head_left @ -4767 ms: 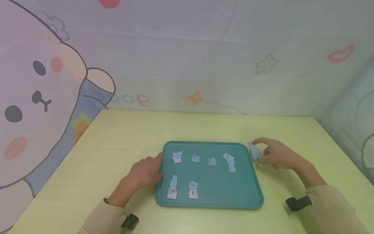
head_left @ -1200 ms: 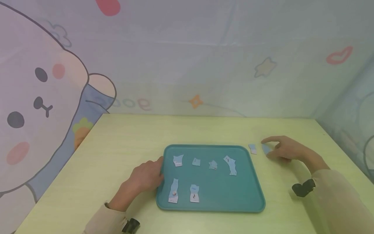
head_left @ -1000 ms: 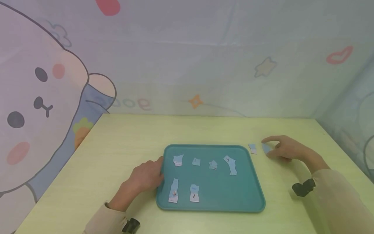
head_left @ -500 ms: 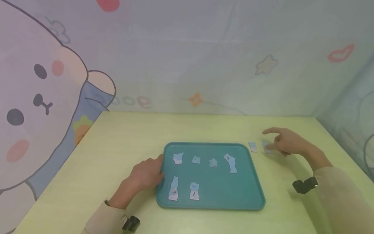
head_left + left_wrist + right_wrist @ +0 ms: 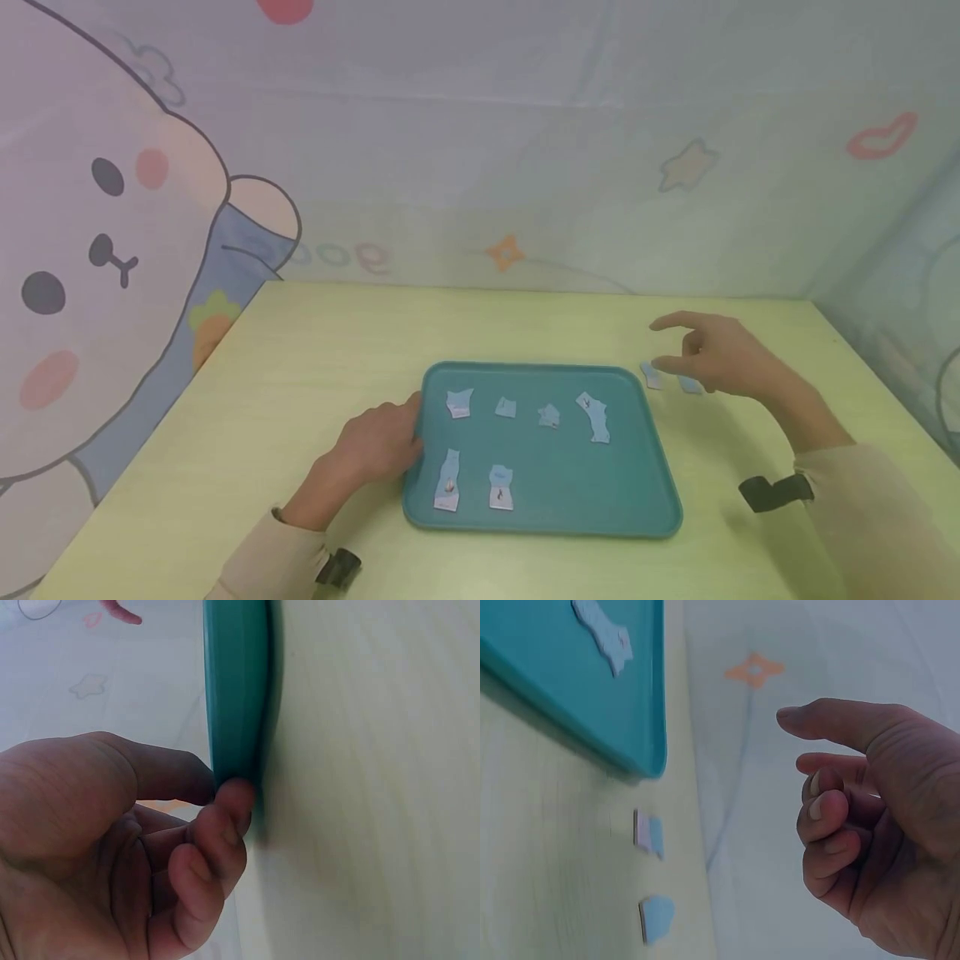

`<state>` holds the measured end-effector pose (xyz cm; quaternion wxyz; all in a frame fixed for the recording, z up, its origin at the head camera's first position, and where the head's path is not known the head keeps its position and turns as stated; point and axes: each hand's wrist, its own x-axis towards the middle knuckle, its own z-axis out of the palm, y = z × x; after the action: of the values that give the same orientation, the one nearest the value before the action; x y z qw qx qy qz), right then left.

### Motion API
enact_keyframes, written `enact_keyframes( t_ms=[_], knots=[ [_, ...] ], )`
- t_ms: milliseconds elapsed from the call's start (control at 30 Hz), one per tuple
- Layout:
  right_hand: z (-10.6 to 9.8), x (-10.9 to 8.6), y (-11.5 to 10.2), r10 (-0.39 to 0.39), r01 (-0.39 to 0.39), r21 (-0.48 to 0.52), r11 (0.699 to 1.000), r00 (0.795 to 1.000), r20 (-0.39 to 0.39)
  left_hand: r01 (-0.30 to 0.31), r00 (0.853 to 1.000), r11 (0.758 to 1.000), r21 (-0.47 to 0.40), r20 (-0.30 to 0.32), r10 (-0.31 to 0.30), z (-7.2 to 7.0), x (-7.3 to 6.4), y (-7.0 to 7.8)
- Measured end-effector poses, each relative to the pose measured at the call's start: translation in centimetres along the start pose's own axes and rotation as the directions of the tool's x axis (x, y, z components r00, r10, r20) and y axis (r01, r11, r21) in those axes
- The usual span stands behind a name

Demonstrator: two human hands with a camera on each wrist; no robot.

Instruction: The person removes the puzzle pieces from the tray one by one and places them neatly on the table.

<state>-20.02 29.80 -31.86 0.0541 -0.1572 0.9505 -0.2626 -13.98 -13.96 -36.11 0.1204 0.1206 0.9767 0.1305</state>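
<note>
My left hand (image 5: 378, 442) holds the left rim of a teal tray (image 5: 570, 492). In the left wrist view, its thumb and fingertips pinch the tray edge (image 5: 236, 690). My right hand (image 5: 723, 354) hovers beyond the tray's right side, thumb and index finger apart with nothing between them, the other fingers curled. Below it on the table lie two jigsaw puzzle pieces: a blue-and-white one (image 5: 649, 834) near the tray corner and a pale blue one (image 5: 657, 919) farther right, partly hidden in the head view. On the tray lie several more pieces, including a long curved one (image 5: 597, 419) and one with a small boat (image 5: 447, 482).
The pale yellow table (image 5: 337, 333) spreads around the tray. Behind it hangs a printed cloth backdrop (image 5: 480, 150) with a large cartoon animal (image 5: 75, 225) at the left. Black wrist cameras (image 5: 772, 493) sit at both cuffs.
Earlier the right hand pinched a piece beside the tray; two pieces now lie there. It has let go of the second, risen and shifted left. The left hand has stayed on the tray.
</note>
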Motion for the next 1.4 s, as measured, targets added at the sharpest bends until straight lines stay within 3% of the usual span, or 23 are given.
enact_keyframes(
  t_ms=[567,833,1067,1200,1300,1400],
  knots=[
    [3.8,-1.6,-8.4,-0.171,0.172,0.008,0.985,0.983,-0.071,0.008,1.000,1.000,0.009,0.013,-0.008,0.0,-0.1,0.2],
    [6.5,-2.0,-10.9,-0.269,0.271,0.010,0.962,0.959,-0.092,0.005,1.000,1.000,0.013,0.013,-0.005,0.0,-0.1,0.2],
    [9.2,-1.7,-12.5,-0.333,0.329,-0.055,0.943,0.939,-0.084,0.016,1.000,1.000,0.015,0.014,-0.016,-0.1,-0.1,0.2],
    [10.5,-1.8,-13.2,-0.304,0.303,-0.048,0.952,0.952,-0.021,0.020,1.000,1.000,0.017,0.018,-0.020,0.0,-0.1,0.2],
    [11.2,-1.9,-13.7,-0.235,0.236,-0.017,0.972,0.971,0.054,0.019,1.000,1.000,0.012,0.017,-0.020,0.1,0.1,0.1],
    [11.9,-2.1,-14.0,-0.187,0.188,-0.004,0.982,0.976,0.113,0.019,1.000,1.000,0.012,0.016,-0.019,0.1,0.0,0.1]
  ],
)
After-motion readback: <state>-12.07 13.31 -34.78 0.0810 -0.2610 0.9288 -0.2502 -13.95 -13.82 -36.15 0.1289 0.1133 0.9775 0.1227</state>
